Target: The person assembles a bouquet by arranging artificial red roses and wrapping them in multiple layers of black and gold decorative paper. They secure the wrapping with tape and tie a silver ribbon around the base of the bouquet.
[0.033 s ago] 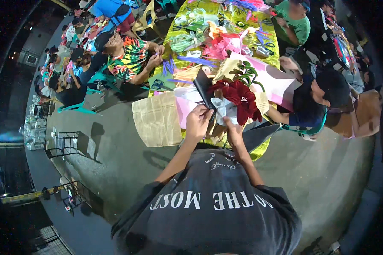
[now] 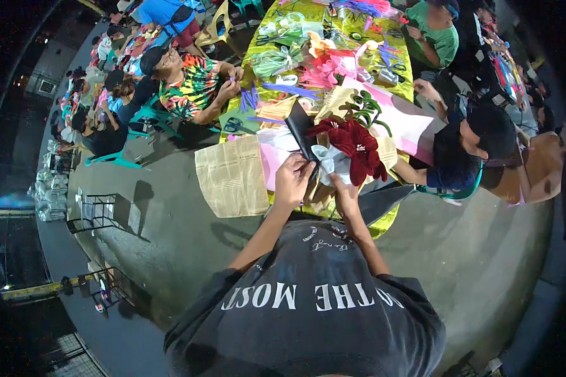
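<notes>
In front of my chest, above the near end of the table, is a bouquet of dark red fuzzy flowers (image 2: 362,149) with curled green fuzzy stems (image 2: 370,113) behind them. White wrapping (image 2: 328,160) gathers around its base. My left hand (image 2: 293,181) pinches the lower edge of a black wrapping sheet (image 2: 300,129) that stands up at the bouquet's left side. The fingers of my right hand (image 2: 346,196) close on the white wrapping at the bottom right. Both hands are nearly side by side, and the stem ends below the flowers are mostly hidden.
A yellow-covered table (image 2: 383,227) carries pink flowers (image 2: 327,68), purple strips (image 2: 250,99) and scissors (image 2: 234,125). Brown printed paper (image 2: 231,179) overhangs its left edge; pink-white sheets (image 2: 409,122) lie right. People sit close on both sides. A dark metal frame (image 2: 100,213) stands left.
The raised hand of the person at the right has shifted slightly. My own hands and the bouquet show almost no movement.
</notes>
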Available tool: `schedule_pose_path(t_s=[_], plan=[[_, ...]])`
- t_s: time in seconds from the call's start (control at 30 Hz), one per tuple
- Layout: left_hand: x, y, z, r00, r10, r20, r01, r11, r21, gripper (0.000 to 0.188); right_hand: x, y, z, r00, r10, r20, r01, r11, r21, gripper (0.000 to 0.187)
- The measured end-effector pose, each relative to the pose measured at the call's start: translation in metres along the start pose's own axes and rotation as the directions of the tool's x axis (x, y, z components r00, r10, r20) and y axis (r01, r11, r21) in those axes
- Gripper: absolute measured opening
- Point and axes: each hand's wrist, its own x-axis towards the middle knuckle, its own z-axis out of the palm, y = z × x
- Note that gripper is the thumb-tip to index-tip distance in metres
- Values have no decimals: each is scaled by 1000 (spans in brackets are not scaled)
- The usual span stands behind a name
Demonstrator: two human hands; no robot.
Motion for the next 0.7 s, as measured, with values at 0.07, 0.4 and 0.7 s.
schedule_pose_path(t_s=[0.07, 0.4, 0.7], plan=[[1, -6, -5, 999, 23, 32, -24, 999, 35, 12, 1, 3, 5, 985, -174, 9, 173, 983, 63, 55], [-12, -12, -25, 994, 9, 112, 1, 996, -92, 13, -16, 4, 19, 999, -34, 12, 32, 991, 130, 43], [-9, 10, -38, 982, -85, 169, 76, 995, 57, 19, -29, -11, 16, 953, 289, -89, -286, 957, 43, 36]])
